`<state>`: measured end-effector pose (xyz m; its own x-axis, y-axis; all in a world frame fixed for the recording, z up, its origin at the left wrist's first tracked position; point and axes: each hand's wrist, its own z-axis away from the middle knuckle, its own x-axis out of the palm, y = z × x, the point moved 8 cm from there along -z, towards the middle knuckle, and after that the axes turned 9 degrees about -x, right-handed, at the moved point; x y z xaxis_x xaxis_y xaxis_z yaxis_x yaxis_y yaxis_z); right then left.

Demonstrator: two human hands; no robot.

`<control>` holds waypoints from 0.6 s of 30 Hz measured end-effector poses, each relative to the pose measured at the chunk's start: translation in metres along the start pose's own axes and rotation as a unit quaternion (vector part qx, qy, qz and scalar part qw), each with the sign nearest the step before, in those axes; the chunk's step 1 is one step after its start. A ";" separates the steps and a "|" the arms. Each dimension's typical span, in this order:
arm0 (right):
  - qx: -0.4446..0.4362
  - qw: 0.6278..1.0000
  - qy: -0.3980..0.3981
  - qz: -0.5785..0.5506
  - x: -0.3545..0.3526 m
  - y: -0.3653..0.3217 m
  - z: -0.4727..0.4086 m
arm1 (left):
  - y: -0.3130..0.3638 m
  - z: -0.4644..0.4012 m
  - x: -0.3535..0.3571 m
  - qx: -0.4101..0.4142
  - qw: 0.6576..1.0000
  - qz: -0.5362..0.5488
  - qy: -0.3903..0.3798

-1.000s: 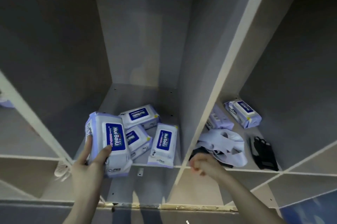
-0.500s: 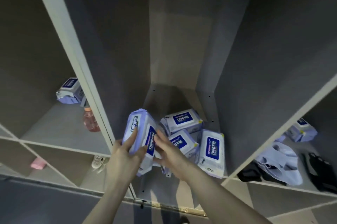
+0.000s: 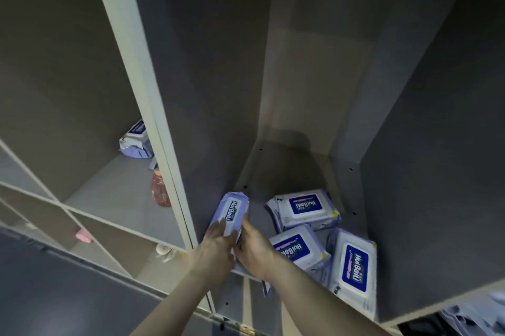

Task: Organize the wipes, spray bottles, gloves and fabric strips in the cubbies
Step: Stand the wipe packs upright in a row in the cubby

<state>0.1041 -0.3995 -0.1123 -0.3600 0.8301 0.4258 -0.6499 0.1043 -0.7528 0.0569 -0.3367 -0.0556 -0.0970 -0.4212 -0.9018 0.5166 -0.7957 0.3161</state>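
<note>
A lilac wipes pack (image 3: pixel 231 211) stands on its edge against the left wall of the middle cubby (image 3: pixel 284 169). My left hand (image 3: pixel 218 242) and my right hand (image 3: pixel 255 249) both grip its near end. Three more wipes packs lie flat to the right: one at the back (image 3: pixel 304 208), one in the middle (image 3: pixel 297 249), one at the front right (image 3: pixel 354 270). In the left cubby, another wipes pack (image 3: pixel 136 140) sits deep inside, with a reddish spray bottle (image 3: pixel 160 190) lying near the divider.
A pale divider panel (image 3: pixel 153 128) separates the left and middle cubbies. Lower cubbies hold a pink item (image 3: pixel 83 235) and a whitish glove-like thing (image 3: pixel 165 251). Dark and pale fabric (image 3: pixel 464 319) shows at the bottom right corner.
The pack moved down and deeper into the middle cubby, turned onto its edge against the left wall. My right hand came over from the right cubby and joined my left on it.
</note>
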 end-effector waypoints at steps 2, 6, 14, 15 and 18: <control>0.011 1.000 -0.004 0.006 -0.003 0.009 -0.004 | -0.004 -0.004 0.003 0.013 1.000 0.011 -0.020; 0.017 0.999 0.002 0.027 -0.010 0.014 -0.006 | -0.010 -0.015 0.006 0.037 0.996 0.056 -0.067; 0.015 1.000 -0.013 0.019 -0.016 0.017 0.007 | -0.017 -0.008 0.014 0.075 0.994 0.016 -0.074; 0.017 0.999 -0.023 0.024 -0.015 0.013 0.011 | -0.018 -0.010 0.013 0.074 0.994 0.005 -0.078; -0.032 0.994 -0.041 0.100 -0.020 -0.012 0.029 | -0.015 -0.008 -0.002 0.029 0.995 -0.014 -0.094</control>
<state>0.0999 -0.4330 -0.0972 -0.5322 0.7912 0.3014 -0.5165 -0.0213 -0.8560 0.0559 -0.3206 -0.0611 -0.2713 -0.4688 -0.8406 0.4616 -0.8297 0.3137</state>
